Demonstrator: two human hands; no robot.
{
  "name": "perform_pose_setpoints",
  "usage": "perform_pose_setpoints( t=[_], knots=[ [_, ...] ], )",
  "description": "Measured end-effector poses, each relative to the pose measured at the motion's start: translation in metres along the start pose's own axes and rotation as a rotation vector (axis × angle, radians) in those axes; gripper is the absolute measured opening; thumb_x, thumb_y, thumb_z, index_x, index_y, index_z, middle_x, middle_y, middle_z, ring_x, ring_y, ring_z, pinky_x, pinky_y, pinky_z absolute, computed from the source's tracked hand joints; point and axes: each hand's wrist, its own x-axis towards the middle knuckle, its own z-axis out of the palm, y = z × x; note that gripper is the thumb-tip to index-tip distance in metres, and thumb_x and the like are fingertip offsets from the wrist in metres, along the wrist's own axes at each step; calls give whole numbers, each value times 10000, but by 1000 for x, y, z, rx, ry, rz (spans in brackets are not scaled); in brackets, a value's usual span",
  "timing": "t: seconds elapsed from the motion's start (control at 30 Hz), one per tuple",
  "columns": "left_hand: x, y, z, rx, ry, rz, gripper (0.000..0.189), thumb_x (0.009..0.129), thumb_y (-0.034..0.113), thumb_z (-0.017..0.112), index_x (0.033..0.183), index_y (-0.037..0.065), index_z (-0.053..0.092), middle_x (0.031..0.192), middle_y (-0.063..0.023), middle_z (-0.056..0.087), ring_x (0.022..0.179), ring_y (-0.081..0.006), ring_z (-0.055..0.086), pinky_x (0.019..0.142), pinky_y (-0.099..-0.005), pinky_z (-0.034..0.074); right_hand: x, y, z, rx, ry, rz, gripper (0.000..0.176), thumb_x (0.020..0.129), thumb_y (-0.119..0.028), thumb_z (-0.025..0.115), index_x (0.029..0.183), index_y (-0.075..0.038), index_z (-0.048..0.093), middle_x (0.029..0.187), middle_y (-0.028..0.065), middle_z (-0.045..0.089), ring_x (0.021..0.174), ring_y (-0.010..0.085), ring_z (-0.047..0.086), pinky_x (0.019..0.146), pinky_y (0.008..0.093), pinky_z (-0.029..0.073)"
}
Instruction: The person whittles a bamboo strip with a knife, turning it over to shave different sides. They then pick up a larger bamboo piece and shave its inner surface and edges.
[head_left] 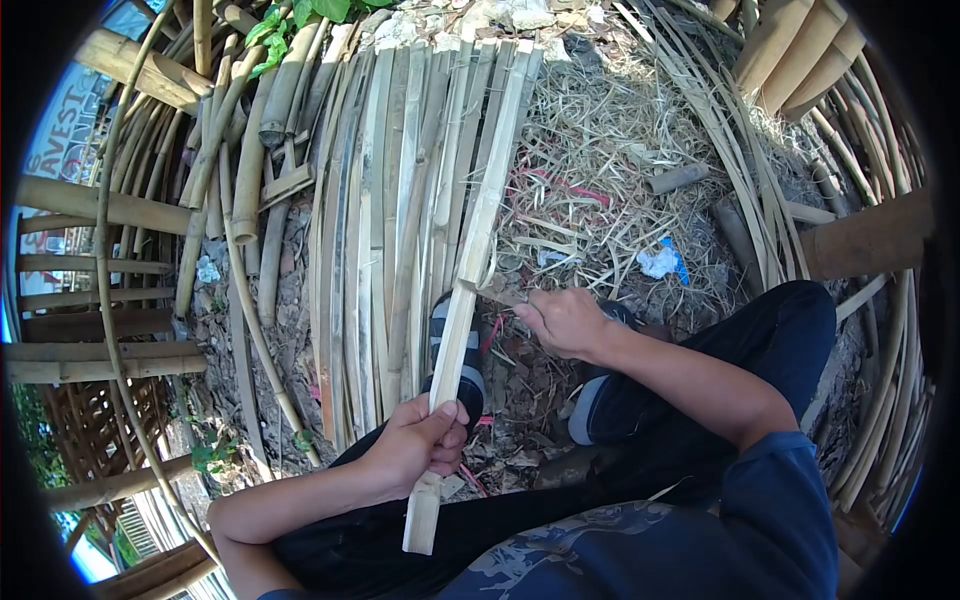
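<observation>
A long split bamboo strip (484, 215) runs from near my lap out over the ground, its pale inner face up. My left hand (428, 438) is wrapped round it close to its near end. In my right hand (570, 322) is a knife (492, 293), the fingers closed round its handle, which they hide. The blade lies across the strip about midway along, touching it, and a thin curl of shaving (490, 262) stands up beside the blade. My shoe (468, 375) shows partly behind the strip.
Many split bamboo strips (385, 215) lie side by side left of the held one. Shavings (590, 150) cover the ground at right, with a short bamboo piece (678, 179) and a blue-white scrap (660, 262). Bamboo poles (110, 208) stand at far left; long thin strips (735, 150) lie right.
</observation>
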Motion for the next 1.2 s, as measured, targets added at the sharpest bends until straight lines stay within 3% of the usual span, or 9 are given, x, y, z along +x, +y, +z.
perform_pose_setpoints(
  t=[0.07,0.13,0.27,0.5,0.8,0.9,1.1,1.13,1.2],
  knots=[
    [2,-1,2,11,4,-9,180,1061,231,446,993,79,516,702,10,407,554,-85,312,494,-233,289,0,-28,1,93,-6,18,504,972,-463,527,694,-49,596,527,143,577,446,341,595,408,442,466],
    [4,-3,5,17,4,-19,179,1060,231,449,996,79,518,702,10,407,555,-85,315,493,-234,291,5,-56,-6,157,14,-154,517,953,-489,552,669,-57,574,513,129,565,430,325,589,398,432,460],
    [4,-4,4,-34,-28,-35,180,1058,233,455,991,79,521,698,11,405,555,-85,320,491,-235,292,16,-49,-10,57,59,-315,475,905,-480,622,665,-87,505,533,71,531,420,269,561,366,393,413],
    [3,-3,4,-31,-13,-7,188,1055,232,463,961,81,523,690,18,396,547,-80,307,490,-232,287,20,-41,-4,36,86,-337,471,879,-490,646,663,-95,507,528,57,509,417,248,550,357,387,399],
    [-2,-2,2,-41,-4,-1,185,1053,229,464,961,81,525,693,18,399,550,-77,308,488,-226,284,20,-10,-1,16,115,-311,517,909,-524,597,657,-75,551,505,99,557,434,286,598,368,421,433],
    [-4,0,5,-47,-5,-20,195,1053,239,467,959,81,530,695,19,402,553,-75,309,485,-225,284,24,18,-3,-115,91,-134,525,946,-512,546,678,-61,568,525,127,585,465,306,621,404,443,465],
    [-5,4,2,-62,-45,-34,213,1051,264,472,959,83,538,693,20,398,554,-75,311,482,-224,285,14,-3,8,124,49,20,442,975,-402,536,700,-56,532,554,133,577,446,341,570,442,455,455],
    [-5,3,3,-65,-43,-39,213,1051,264,472,959,83,538,693,20,398,554,-75,311,482,-224,285,15,-17,4,127,45,23,442,975,-402,536,700,-56,532,554,133,577,446,341,570,442,455,455],
    [-2,1,6,-52,-37,-43,218,1050,271,473,960,84,540,687,23,394,552,-74,311,478,-223,285,20,-42,-9,134,8,-209,450,969,-417,546,696,-60,530,549,125,572,445,333,570,420,449,442]
  ],
)
